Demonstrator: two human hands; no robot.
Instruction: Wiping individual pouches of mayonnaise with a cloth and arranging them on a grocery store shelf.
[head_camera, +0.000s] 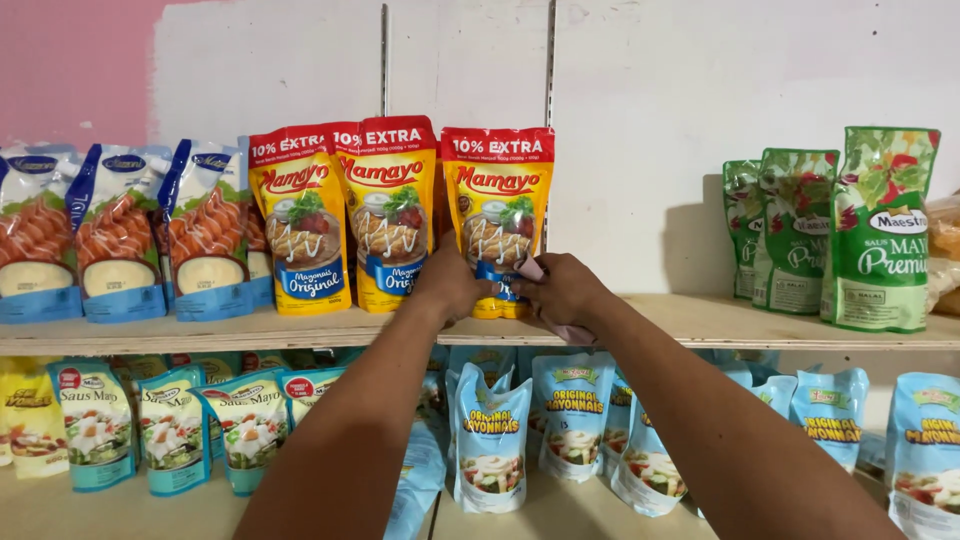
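Three yellow-and-red stand-up pouches stand in a row on the upper wooden shelf. Both my hands reach up to the rightmost yellow pouch. My left hand grips its lower left corner. My right hand is at its lower right edge and holds a pink cloth, which hangs from under the palm and touches the pouch. The pouch's bottom is hidden behind my hands.
Blue-and-white pouches stand at the shelf's left and green pouches at its right. The lower shelf holds light blue pouches and teal ones. A bare stretch of shelf lies between the yellow and green pouches.
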